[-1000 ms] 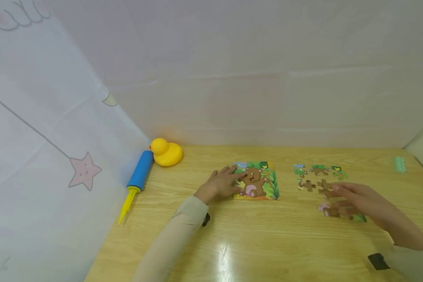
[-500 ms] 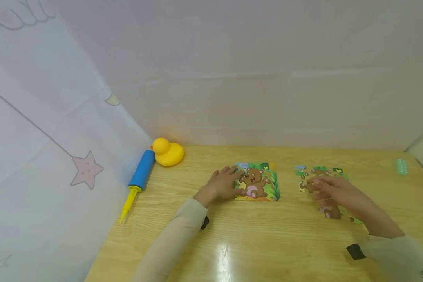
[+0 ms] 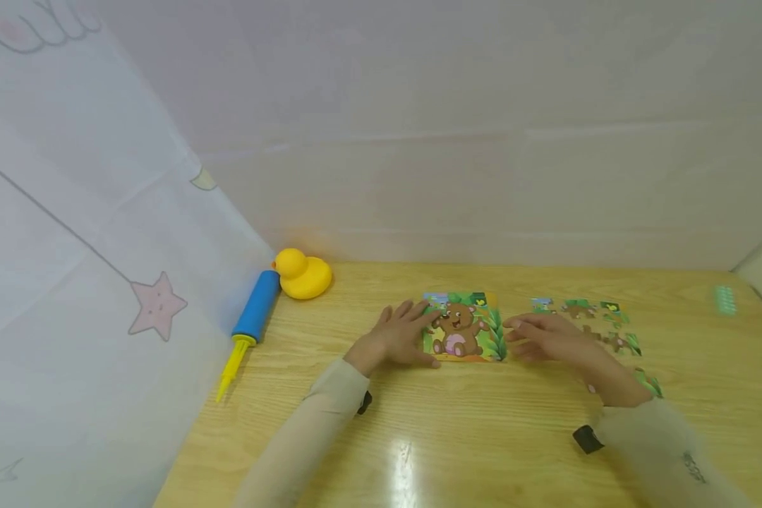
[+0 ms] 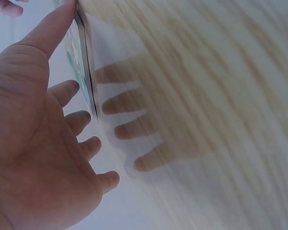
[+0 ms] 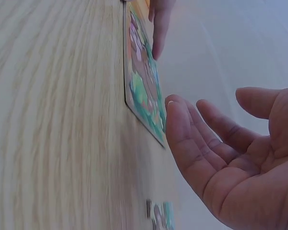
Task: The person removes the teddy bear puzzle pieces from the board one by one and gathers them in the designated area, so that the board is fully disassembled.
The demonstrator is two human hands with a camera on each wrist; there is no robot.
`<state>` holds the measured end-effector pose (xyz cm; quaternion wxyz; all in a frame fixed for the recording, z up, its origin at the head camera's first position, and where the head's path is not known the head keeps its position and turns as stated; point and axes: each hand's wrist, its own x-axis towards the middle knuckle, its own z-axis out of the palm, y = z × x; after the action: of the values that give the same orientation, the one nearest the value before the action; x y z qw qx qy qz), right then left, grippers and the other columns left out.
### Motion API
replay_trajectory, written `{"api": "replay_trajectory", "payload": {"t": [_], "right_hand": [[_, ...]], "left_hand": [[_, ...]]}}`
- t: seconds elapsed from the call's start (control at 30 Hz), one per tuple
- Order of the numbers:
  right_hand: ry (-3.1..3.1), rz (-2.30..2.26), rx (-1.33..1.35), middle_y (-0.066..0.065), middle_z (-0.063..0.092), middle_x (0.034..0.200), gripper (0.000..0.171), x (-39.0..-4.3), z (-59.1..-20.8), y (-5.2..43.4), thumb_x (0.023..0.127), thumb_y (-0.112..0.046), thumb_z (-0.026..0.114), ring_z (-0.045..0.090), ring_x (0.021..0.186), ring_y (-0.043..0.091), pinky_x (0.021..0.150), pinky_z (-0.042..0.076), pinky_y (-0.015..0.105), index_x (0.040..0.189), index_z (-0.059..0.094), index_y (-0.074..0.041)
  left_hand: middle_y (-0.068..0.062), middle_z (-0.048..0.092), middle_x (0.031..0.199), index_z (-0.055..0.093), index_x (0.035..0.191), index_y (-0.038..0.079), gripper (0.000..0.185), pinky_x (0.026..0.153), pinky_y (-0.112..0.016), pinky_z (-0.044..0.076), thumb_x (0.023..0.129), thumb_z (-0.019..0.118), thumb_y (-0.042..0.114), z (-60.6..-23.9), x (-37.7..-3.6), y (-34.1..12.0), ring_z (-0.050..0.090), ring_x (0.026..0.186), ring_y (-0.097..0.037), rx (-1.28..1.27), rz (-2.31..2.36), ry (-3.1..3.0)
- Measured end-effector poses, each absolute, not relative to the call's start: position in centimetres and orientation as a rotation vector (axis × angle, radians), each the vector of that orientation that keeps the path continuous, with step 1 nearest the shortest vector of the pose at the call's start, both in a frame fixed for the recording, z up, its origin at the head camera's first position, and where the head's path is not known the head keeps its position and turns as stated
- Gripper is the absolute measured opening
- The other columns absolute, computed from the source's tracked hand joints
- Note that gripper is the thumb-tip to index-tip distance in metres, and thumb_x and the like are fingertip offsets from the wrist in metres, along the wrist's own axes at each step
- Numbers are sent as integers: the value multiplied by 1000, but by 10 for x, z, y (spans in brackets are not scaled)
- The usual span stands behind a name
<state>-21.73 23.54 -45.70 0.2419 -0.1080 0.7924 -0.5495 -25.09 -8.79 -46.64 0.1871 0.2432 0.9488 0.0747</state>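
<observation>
A flat square puzzle board with a brown bear picture lies on the wooden table. My left hand is at its left side, fingers spread, fingertips over the board's left edge. In the left wrist view, the thumb reaches the board edge. My right hand hovers just off the board's right edge with relaxed, slightly bent fingers and nothing between them. Loose puzzle pieces lie to the right, some hidden under the right hand and forearm. In the right wrist view, one piece shows below the hand.
A yellow rubber duck and a blue hand pump with a yellow nozzle lie at the back left. A small pale green item lies at the far right. Fabric walls rise behind and at the left of the table.
My right hand has moved left from over the loose pieces to the board's right edge, uncovering pieces on the right. The left hand has shifted only slightly, its thumb now lower.
</observation>
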Motion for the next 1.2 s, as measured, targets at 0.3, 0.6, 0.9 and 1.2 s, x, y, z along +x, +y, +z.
{"api": "replay_trajectory", "payload": {"t": [0.3,0.6,0.9,1.2], "right_hand": [[2163,-1471,-299,23,58,141,59,-235,-456,196,109,-42,45,64,122,34,97,58,40,149,46,1],[2142,-1473,-349,26,61,137,52,-246,-461,162,110,-33,44,63,123,38,98,57,46,147,47,4],[2115,-1498,-366,29,51,145,49,-241,-470,150,110,-28,46,61,124,40,94,59,41,143,48,7],[1900,-1609,-249,30,40,153,57,-242,-470,145,112,-28,39,56,130,38,95,59,39,156,28,5]], "left_hand": [[-1,3,173,16,164,33,98,125,-64,3,87,67,67,-464,-254,-91,0,160,-32,709,195,2670],[-3,4,173,18,164,31,95,125,-64,3,89,64,67,-464,-255,-91,0,160,-33,706,219,2666],[1,7,173,19,164,22,99,127,-60,3,89,64,67,-464,-255,-89,-1,160,-29,710,193,2655],[3,10,173,20,164,20,102,127,-60,5,86,68,66,-465,-258,-86,1,161,-29,708,181,2654]]}}
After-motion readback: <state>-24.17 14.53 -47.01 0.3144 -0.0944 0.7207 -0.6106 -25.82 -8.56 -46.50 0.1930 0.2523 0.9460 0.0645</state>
